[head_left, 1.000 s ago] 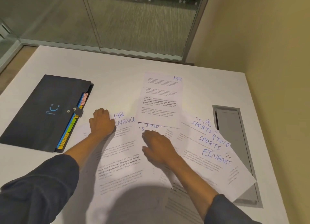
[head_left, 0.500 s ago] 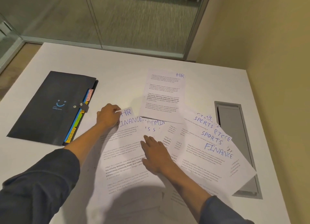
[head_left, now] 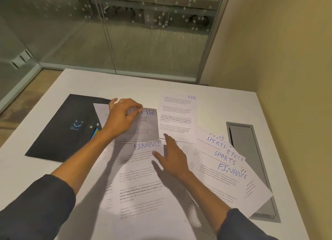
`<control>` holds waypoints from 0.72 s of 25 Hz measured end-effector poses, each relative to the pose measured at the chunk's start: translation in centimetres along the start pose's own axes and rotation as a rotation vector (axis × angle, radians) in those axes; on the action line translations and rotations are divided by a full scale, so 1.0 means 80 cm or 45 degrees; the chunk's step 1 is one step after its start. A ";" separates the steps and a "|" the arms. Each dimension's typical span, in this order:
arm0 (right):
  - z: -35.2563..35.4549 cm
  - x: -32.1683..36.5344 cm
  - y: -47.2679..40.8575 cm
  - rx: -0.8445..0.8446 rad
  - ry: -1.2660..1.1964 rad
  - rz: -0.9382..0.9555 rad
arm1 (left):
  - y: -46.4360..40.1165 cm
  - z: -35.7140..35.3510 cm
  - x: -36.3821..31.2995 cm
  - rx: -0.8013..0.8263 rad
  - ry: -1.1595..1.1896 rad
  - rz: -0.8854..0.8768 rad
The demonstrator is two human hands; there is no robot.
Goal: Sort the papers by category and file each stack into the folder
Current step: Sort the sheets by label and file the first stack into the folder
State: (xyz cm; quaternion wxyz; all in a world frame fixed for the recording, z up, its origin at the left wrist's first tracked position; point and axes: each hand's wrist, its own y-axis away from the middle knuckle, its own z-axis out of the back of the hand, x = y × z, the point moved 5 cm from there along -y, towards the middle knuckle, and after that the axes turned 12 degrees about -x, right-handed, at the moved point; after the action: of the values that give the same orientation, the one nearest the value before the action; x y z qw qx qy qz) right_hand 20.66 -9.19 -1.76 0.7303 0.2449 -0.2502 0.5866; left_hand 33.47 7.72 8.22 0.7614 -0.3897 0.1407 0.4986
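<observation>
Sorting mid-way: HR sheet lifted, rest spread on white desk [head_left: 224, 105].

Near edge: white FINANCE-marked sheet [head_left: 143, 176], right hand [head_left: 172, 158] flat on it, fingers straight, pinning. Right edge: fanned SPORTS/FINANCE sheets [head_left: 224, 160]. Farther: left hand [head_left: 122, 119] pinches white HR-marked sheet [head_left: 149, 124] at top corner; thin, floppy, slippery, likely best taken at corner. Second HR sheet [head_left: 177, 114] beyond. Far left: black folder [head_left: 62, 128], shut.
</observation>
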 end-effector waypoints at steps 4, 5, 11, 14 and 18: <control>0.038 0.026 -0.034 -0.250 -0.496 -0.100 | -0.022 0.038 -0.063 0.071 0.111 -0.098; 0.048 0.033 -0.040 -0.281 -0.607 -0.085 | -0.028 0.046 -0.080 0.080 0.132 -0.131; 0.110 0.043 -0.052 -0.514 -0.858 -0.105 | -0.068 0.095 -0.098 -0.378 -0.080 -0.223; 0.134 0.024 -0.053 -0.533 -1.068 -0.242 | -0.054 0.085 -0.041 -0.459 -0.011 0.391; 0.141 -0.014 -0.064 -0.482 -1.128 -0.444 | 0.030 -0.020 0.002 0.378 0.783 1.077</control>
State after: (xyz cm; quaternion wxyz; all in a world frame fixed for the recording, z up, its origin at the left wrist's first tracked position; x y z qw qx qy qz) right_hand 24.56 -18.32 5.71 0.6727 0.3716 -0.5931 0.2402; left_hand 31.74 7.17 5.98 0.4649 -0.3152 0.5706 0.5991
